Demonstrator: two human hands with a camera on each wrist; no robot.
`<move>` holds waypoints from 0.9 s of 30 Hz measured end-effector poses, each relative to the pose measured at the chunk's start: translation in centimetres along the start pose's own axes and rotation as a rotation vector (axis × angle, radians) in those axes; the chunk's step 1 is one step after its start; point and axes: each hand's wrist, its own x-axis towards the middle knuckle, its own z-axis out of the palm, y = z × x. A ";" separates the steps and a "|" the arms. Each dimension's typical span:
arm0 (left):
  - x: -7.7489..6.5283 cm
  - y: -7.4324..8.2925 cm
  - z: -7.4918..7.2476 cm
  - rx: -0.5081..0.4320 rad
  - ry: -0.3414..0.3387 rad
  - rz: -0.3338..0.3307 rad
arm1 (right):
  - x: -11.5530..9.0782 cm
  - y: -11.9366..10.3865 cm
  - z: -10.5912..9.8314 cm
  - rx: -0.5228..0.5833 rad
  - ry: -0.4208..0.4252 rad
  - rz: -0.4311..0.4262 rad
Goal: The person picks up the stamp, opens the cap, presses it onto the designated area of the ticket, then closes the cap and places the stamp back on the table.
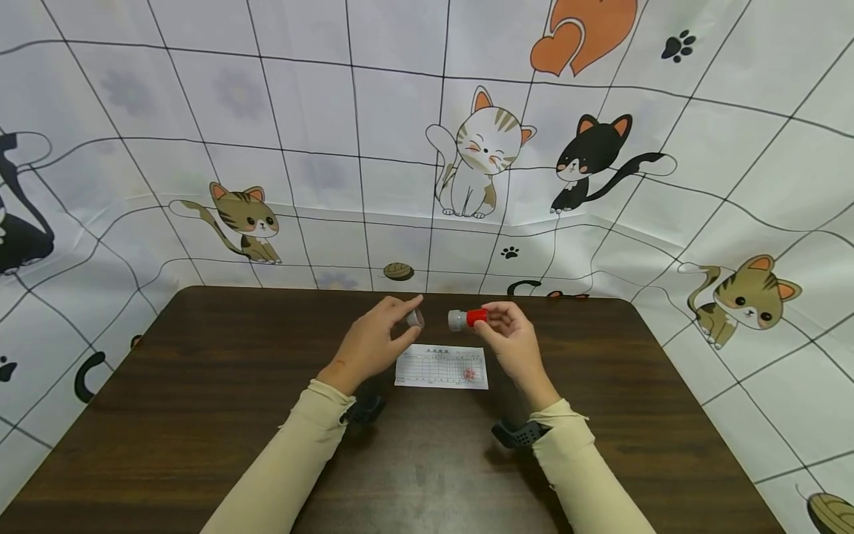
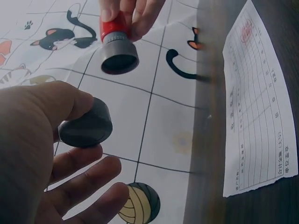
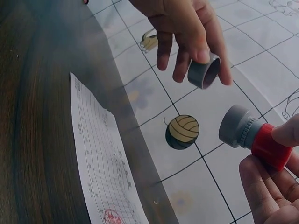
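Note:
My right hand (image 1: 515,343) grips the red handle of a stamp (image 1: 467,319) with a round grey head, held level over the paper's far right corner. In the right wrist view the stamp (image 3: 238,128) points its head toward the other hand. Between thumb and forefinger, my left hand (image 1: 375,340) pinches a grey round cap (image 2: 88,123), its hollow side facing the stamp. A gap separates cap and stamp. Below both lies a printed form (image 1: 434,367) with a ruled grid and a round red stamp mark (image 1: 470,374) on its right part.
The dark brown wooden table (image 1: 220,386) ends at a far edge close behind the hands. Beyond it hangs a white sheet (image 1: 300,133) printed with a grid and cartoon cats. Both wrists wear dark bands (image 1: 517,434).

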 end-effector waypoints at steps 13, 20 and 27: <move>0.1 0.7 0.3 -0.033 -0.009 -0.048 | -0.2 -0.2 1.0 -0.001 -0.043 -0.013; 0.1 0.9 0.5 -0.001 -0.004 -0.004 | -0.5 -0.5 1.3 0.015 -0.078 -0.019; 0.1 1.2 0.5 -0.002 0.005 0.016 | -0.7 -0.5 1.5 0.005 -0.109 -0.025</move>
